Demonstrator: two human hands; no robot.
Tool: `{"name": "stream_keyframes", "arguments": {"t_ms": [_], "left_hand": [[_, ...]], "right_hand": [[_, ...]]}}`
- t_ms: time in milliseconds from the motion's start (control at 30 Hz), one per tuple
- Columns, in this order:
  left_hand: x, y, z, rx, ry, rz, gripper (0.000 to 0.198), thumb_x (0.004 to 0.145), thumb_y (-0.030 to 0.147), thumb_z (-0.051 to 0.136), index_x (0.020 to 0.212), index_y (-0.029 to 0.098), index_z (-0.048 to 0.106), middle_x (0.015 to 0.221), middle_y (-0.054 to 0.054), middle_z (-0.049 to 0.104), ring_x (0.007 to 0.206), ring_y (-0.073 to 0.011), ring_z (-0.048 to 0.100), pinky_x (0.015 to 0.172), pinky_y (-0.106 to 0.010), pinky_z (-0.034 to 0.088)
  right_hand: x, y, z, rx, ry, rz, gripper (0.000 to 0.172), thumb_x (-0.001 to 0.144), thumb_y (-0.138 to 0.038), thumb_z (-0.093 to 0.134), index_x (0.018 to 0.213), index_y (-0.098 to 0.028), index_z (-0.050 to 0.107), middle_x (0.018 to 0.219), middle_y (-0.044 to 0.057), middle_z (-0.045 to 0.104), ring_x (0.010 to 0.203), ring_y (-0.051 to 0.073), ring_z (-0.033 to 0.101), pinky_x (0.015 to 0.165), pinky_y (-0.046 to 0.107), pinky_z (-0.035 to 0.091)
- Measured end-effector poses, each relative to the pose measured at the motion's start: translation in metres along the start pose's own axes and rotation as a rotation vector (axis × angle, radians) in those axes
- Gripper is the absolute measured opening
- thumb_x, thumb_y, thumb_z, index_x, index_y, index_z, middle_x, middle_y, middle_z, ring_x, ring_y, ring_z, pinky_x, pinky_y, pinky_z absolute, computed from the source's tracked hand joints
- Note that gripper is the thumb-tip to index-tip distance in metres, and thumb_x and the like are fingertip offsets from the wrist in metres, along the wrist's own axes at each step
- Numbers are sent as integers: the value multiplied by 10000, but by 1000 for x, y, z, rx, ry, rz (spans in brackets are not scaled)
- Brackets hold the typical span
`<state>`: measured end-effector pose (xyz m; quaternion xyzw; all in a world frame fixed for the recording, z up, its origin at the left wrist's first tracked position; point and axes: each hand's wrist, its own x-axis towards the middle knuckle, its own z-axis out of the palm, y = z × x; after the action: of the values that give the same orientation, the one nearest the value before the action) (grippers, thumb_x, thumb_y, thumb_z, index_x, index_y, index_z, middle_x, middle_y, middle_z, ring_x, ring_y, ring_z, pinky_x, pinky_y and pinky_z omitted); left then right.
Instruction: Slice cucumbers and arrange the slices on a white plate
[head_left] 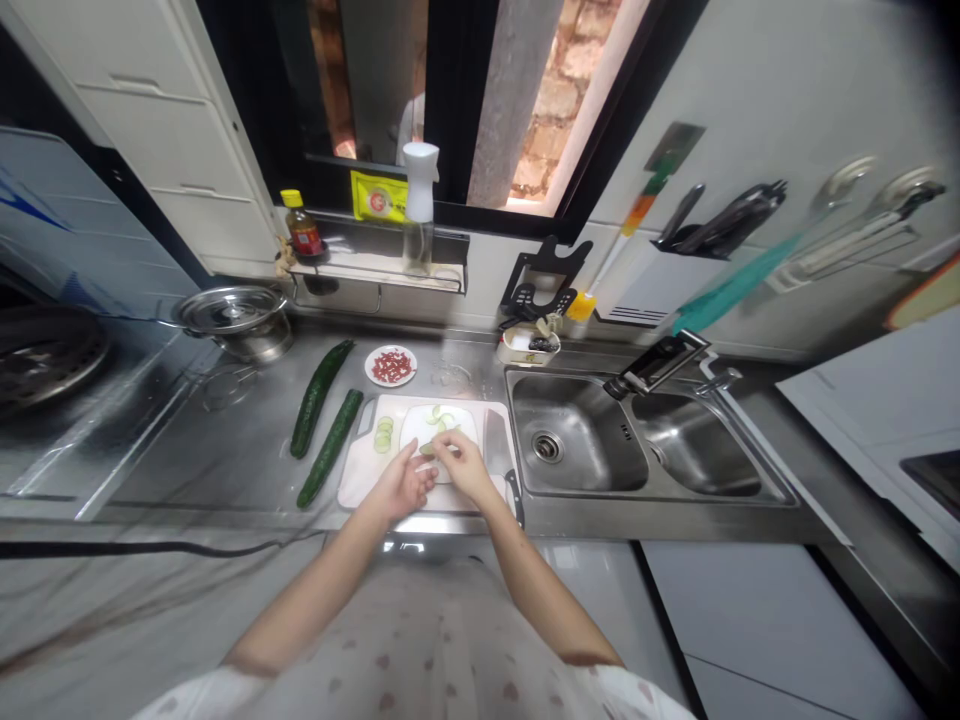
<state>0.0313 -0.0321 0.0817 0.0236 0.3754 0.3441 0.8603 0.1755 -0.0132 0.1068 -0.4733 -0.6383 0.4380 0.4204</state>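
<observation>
A white cutting board (pixel 360 478) lies on the steel counter with a white plate (pixel 420 420) on it. Cucumber slices (pixel 384 434) are stacked at the board's left, and more slices (pixel 442 414) lie on the plate. My right hand (pixel 461 462) pinches a cucumber slice (pixel 427 448) over the plate's near edge. My left hand (pixel 405 482) rests beside it on the board, fingers loosely curled and touching the same spot. A cleaver (pixel 498 440) lies along the board's right side.
Two whole cucumbers (pixel 321 395) (pixel 330 446) lie left of the board. A small dish of red chilli pieces (pixel 391 366) sits behind it. A steel double sink (pixel 577 440) with a faucet (pixel 660 362) is at the right. A steel pot (pixel 236 318) stands at the back left.
</observation>
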Motion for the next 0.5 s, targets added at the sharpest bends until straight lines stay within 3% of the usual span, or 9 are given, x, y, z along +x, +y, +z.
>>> {"name": "stream_keyframes", "arguments": {"t_ms": [133, 233, 367, 500], "left_hand": [[0, 7, 2, -25, -24, 29, 288, 837, 460, 563, 878, 175, 565, 596, 29, 570, 469, -81, 535, 447, -168, 366], [1, 11, 2, 53, 1, 126, 214, 798, 299, 636, 966, 174, 594, 660, 25, 592, 494, -60, 526, 447, -154, 347], [-1, 16, 0, 179, 28, 299, 456, 713, 206, 719, 1145, 202, 573, 782, 3, 626, 586, -56, 550, 475, -146, 340], [-6, 20, 1, 308, 20, 373, 592, 653, 224, 771, 1205, 201, 557, 795, 5, 629, 598, -53, 537, 504, -156, 335]], "right_hand": [[0, 1, -2, -8, -18, -6, 178, 837, -326, 530, 764, -192, 621, 849, 27, 630, 864, 155, 583, 752, 262, 455], [1, 3, -4, -36, -25, -17, 171, 836, -322, 532, 779, -193, 629, 849, 26, 635, 881, 157, 581, 783, 273, 450], [4, 5, -10, -66, -37, -45, 133, 820, -287, 550, 759, -195, 626, 847, 28, 649, 889, 163, 582, 830, 297, 443], [6, 4, -14, -101, -58, -54, 113, 810, -249, 554, 745, -198, 632, 851, 28, 656, 898, 167, 583, 846, 308, 434]]}}
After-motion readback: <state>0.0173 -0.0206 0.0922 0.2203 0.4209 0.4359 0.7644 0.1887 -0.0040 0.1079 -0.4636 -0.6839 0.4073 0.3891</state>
